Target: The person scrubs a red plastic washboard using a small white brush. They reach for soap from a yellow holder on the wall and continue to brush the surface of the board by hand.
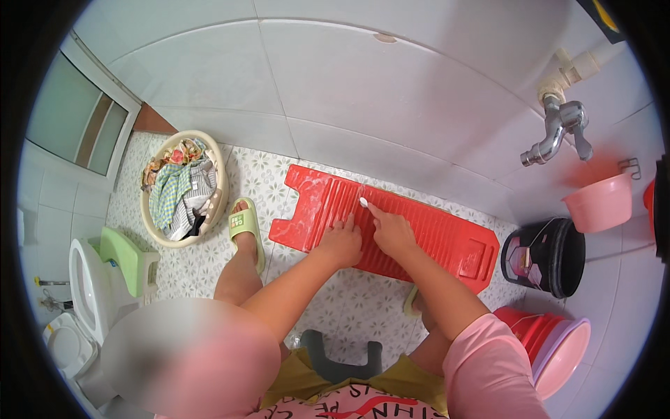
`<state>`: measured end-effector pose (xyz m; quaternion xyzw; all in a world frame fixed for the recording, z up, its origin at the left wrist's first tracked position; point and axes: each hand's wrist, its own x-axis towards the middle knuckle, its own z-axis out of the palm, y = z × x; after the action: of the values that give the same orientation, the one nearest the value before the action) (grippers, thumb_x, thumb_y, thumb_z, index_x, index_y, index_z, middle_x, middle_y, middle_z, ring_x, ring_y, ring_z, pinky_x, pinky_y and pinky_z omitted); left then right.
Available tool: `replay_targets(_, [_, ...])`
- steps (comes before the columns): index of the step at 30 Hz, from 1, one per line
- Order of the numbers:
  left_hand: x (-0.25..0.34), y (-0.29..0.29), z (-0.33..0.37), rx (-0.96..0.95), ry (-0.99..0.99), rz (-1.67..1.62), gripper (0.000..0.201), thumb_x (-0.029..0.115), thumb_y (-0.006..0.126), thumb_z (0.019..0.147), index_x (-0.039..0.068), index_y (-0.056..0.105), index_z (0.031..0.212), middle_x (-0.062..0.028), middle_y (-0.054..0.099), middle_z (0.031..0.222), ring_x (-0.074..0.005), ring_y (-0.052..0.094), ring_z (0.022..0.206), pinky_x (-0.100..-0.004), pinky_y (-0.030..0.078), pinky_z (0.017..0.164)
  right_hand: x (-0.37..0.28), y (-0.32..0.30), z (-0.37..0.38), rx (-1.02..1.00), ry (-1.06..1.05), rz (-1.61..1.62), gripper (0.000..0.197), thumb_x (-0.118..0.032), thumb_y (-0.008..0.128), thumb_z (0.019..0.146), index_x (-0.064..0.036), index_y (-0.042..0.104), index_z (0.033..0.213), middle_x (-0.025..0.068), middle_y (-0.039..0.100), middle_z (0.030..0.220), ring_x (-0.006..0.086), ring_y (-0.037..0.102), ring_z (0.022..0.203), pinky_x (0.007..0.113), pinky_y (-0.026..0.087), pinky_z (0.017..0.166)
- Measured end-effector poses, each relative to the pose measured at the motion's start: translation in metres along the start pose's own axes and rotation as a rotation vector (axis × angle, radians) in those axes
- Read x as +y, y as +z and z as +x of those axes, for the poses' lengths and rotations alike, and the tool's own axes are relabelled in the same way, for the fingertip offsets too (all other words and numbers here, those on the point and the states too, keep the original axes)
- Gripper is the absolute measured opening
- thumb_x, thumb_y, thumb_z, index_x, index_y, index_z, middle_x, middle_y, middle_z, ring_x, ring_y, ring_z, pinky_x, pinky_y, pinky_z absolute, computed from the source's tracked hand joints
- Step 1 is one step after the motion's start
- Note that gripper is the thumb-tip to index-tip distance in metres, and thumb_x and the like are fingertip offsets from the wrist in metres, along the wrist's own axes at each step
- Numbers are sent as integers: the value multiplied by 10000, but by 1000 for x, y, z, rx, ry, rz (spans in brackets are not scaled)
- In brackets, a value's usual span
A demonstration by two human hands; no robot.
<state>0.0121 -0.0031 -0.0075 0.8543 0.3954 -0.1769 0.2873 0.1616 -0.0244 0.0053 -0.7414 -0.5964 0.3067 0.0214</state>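
Left hand (340,242) and right hand (394,232) both down at the red ridged board (434,239). Lies slantwise across the patterned tile floor (335,307), in the middle of the scene, notched end to the left, recessed panel to the right. As for progress, looks to be handwork at the board, under way rather than finished; cannot tell from this view how much is done or how much is left. Shows whitish streaks on the board's left part, perhaps wet or soapy, too faint to settle. Leaves open, too, any part for the clothes (171,192): heaped in the cream basin (222,183) to the far left, well apart from the board. On the left, palm down over the ridges, fingers loosely spread, with nothing seen in the grasp. On the right, just beside, index finger stretched out, other fingers curled in. Appears to touch a small white item (363,202) with that fingertip, over the far side of the ridges; cannot tell whether pinched or merely touched, nor what kind of item, being too small to make out.
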Motion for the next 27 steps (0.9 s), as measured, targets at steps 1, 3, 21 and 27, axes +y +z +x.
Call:
replay_targets(1, [2, 0, 0, 6, -1, 24, 612, 312, 613, 795, -28, 429, 1270, -272, 260, 1441, -424, 392, 1253, -494, 403, 968, 1, 1, 1, -4, 5, 2, 470, -166, 474, 885, -248, 442, 1347, 222, 623, 962, 381, 608, 903, 492, 484, 779])
replay_targets(3, [4, -1, -1, 13, 0, 50, 619, 311, 611, 795, -28, 424, 1279, -276, 260, 1438, -426, 397, 1248, -495, 405, 965, 3, 0, 7, 84, -24, 10, 457, -160, 478, 881, -244, 467, 1331, 211, 628, 948, 375, 614, 897, 485, 493, 771])
replay_targets(21, [5, 3, 4, 32, 9, 29, 596, 314, 617, 792, -30, 445, 1247, -268, 260, 1442, -429, 421, 1222, -484, 406, 967, 18, 17, 10, 207, -18, 148, 480, -193, 459, 897, -130, 385, 1367, 247, 630, 946, 421, 602, 913, 535, 450, 809])
replay_targets(27, [2, 4, 4, 32, -1, 43, 611, 306, 620, 780, -39, 444, 1252, -277, 272, 1433, -430, 430, 1212, -486, 416, 957, -3, 22, -7, 38, 70, 58, 551, -233, 418, 931, -140, 226, 1439, 257, 632, 896, 416, 620, 844, 531, 466, 773])
